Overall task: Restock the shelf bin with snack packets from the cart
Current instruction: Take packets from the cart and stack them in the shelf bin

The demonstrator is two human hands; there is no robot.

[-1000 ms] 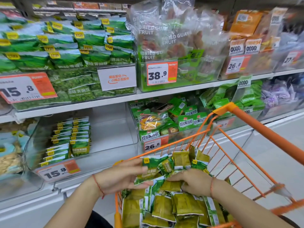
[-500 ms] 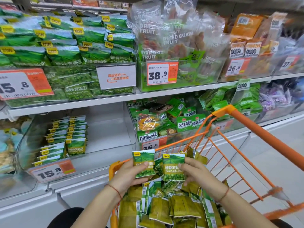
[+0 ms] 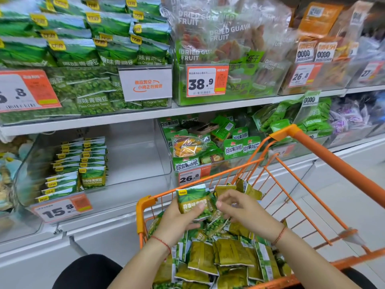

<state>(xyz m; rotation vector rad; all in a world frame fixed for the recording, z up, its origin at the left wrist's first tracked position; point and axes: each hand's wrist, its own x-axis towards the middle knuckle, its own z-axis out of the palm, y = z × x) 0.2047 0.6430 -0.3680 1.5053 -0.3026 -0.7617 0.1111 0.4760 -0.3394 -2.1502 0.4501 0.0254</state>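
**Snack packet held over cart, both hands at centre frame**

Snack packets point(image 3: 216, 259) fill the orange cart point(image 3: 325, 155) at lower centre and right of the frame. Compared with half a second ago, two upright packets have become one visible front packet point(image 3: 192, 200): the pair, then held apart, one in each hand, now appears gathered at the left hand. The left hand point(image 3: 179, 222) grips this packet from below, thumb across its face, label upright. The right hand point(image 3: 243, 213) no longer holds a packet clearly; its fingers are loosely curled just beside the packet's right edge, and whether they pinch anything cannot be told through the blur. The held packet sits above the cart's front rim, between the two hands. The shelf bin point(image 3: 135, 163), partly stocked with matching packets on its left side, lies at middle left, above the 15.8 price tag point(image 3: 62, 207).
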